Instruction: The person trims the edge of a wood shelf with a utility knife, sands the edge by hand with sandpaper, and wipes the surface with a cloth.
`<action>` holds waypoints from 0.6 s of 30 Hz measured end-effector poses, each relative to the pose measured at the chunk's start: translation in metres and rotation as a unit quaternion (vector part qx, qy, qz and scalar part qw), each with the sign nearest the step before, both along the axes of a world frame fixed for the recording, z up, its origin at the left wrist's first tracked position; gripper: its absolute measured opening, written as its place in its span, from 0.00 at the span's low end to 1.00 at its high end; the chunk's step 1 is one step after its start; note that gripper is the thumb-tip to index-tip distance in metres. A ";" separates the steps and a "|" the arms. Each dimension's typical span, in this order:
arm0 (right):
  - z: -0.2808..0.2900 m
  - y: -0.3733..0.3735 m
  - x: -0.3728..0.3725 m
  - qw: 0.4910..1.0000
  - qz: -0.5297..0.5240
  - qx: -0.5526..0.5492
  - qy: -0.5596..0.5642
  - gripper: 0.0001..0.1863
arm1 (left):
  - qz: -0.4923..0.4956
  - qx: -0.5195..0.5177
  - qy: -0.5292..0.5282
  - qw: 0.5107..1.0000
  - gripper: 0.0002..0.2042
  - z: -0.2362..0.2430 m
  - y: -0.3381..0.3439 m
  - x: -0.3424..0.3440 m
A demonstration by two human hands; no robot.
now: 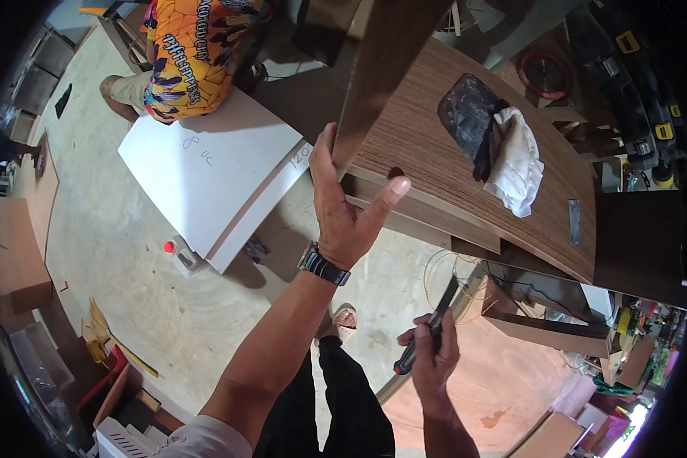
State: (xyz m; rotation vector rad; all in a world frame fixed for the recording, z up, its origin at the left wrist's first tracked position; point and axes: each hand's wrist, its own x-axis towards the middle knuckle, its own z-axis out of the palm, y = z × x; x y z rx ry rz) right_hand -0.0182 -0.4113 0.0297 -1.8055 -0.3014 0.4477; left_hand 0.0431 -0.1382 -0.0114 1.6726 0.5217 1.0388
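Observation:
My left hand (347, 214), with a black watch (324, 265) on its wrist, rests against the edge of an upright dark wood panel (382, 76). Its fingers are stretched out and the thumb stands apart. Beside it lies a brown wood-grain board (427, 145), the top of a cabinet-like piece. Lower down, my right hand (433, 355) is closed around the dark handle of a flat file (444, 304), whose handle end has some red. The file's long dark blade points up and away, apart from the board.
A dark flat pad (466, 114) and a crumpled white cloth (515, 164) lie on the board. At far left, a person in an orange patterned shirt (195, 61) bends over a white panel (214, 168). A red-capped bottle (182, 253) stands on the floor; thin wire (427, 278) coils nearby.

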 end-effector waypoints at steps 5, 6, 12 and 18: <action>0.017 0.036 0.017 0.999 -0.007 0.024 -0.027 0.25 | -0.017 -0.025 -0.006 1.000 0.32 0.010 0.017 -0.011; 0.015 0.045 0.017 0.998 -0.019 0.048 -0.038 0.27 | -0.025 0.005 0.016 1.000 0.28 0.016 0.020 -0.014; 0.025 0.111 0.011 0.994 -0.053 0.076 -0.065 0.28 | -0.058 0.116 0.087 0.988 0.27 0.008 0.040 -0.032; 0.031 0.154 0.019 0.989 -0.103 0.015 -0.105 0.27 | -0.101 0.034 0.158 0.982 0.20 -0.027 0.044 -0.082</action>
